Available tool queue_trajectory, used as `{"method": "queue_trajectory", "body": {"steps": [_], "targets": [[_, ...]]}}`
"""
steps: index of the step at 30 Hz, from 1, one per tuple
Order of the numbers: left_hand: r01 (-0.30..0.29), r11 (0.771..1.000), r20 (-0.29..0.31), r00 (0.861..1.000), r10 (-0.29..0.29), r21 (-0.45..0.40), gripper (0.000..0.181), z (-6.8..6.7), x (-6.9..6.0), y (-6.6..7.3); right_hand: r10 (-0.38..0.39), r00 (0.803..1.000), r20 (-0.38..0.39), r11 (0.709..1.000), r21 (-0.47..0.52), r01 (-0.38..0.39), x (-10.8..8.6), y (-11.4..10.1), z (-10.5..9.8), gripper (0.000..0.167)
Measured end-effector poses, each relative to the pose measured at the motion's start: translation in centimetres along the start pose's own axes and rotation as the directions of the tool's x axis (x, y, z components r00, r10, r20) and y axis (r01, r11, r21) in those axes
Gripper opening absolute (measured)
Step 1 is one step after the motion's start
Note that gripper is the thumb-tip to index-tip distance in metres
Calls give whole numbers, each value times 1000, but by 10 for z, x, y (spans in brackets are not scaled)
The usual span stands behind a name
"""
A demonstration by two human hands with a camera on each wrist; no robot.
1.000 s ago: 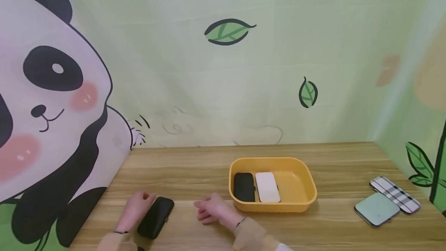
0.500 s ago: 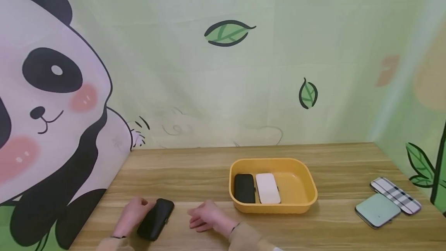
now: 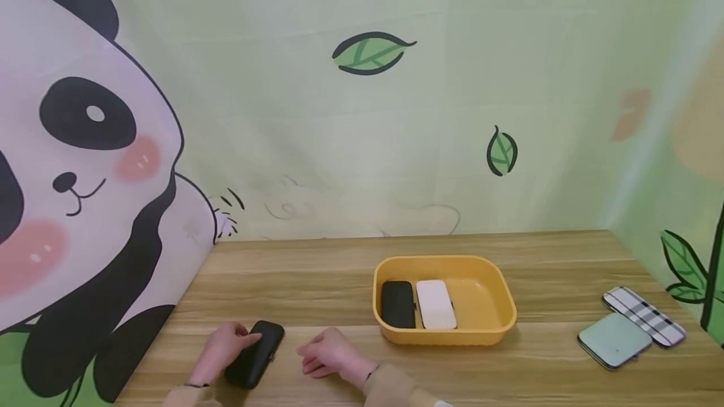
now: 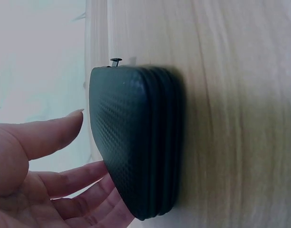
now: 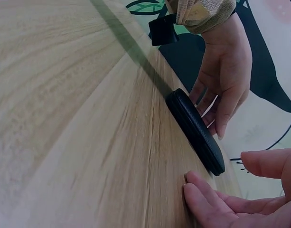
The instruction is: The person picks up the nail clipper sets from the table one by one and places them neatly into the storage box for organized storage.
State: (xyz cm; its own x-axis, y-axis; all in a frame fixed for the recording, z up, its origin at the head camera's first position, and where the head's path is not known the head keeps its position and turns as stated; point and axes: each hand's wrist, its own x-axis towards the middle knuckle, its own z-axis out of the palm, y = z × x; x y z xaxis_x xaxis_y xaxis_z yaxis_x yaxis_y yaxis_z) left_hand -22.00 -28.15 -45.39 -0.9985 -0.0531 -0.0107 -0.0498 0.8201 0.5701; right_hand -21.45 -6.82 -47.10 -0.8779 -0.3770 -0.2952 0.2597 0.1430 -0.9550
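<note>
A black textured clasp case (image 3: pixel 257 357) lies flat on the wooden table at the left. In the left wrist view, a small metal catch (image 4: pixel 116 61) sticks out from one edge of the case. My left hand (image 3: pixel 222 344) is beside the case's left side. Its thumb (image 4: pixel 57 135) stands apart from the top, while the other fingers reach the case's side; whether they touch it is unclear. My right hand (image 3: pixel 332 353) is to the right of the case, apart from it, fingers loosely bent and holding nothing.
A yellow tray (image 3: pixel 447 336) holds another black case (image 3: pixel 398 304) and a white case (image 3: pixel 436 304) in its left half. At the right, a pale green case (image 3: pixel 614 339) lies against a plaid case (image 3: pixel 643 316). A printed cloth wall (image 3: pixel 283 112) stands behind the table.
My left hand has moved right, so its thumb and forefinger now appear over the black case. My right hand has shifted left, nearer the case. The cases and tray stay where they were.
</note>
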Motion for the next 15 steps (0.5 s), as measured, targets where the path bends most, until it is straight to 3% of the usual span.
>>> {"method": "queue_trajectory", "body": {"steps": [15], "targets": [[10,1000,-2,1000,-10,-21,23,-3,-7,-2,49,997,65,997,60,-53,2,1,16,18]]}}
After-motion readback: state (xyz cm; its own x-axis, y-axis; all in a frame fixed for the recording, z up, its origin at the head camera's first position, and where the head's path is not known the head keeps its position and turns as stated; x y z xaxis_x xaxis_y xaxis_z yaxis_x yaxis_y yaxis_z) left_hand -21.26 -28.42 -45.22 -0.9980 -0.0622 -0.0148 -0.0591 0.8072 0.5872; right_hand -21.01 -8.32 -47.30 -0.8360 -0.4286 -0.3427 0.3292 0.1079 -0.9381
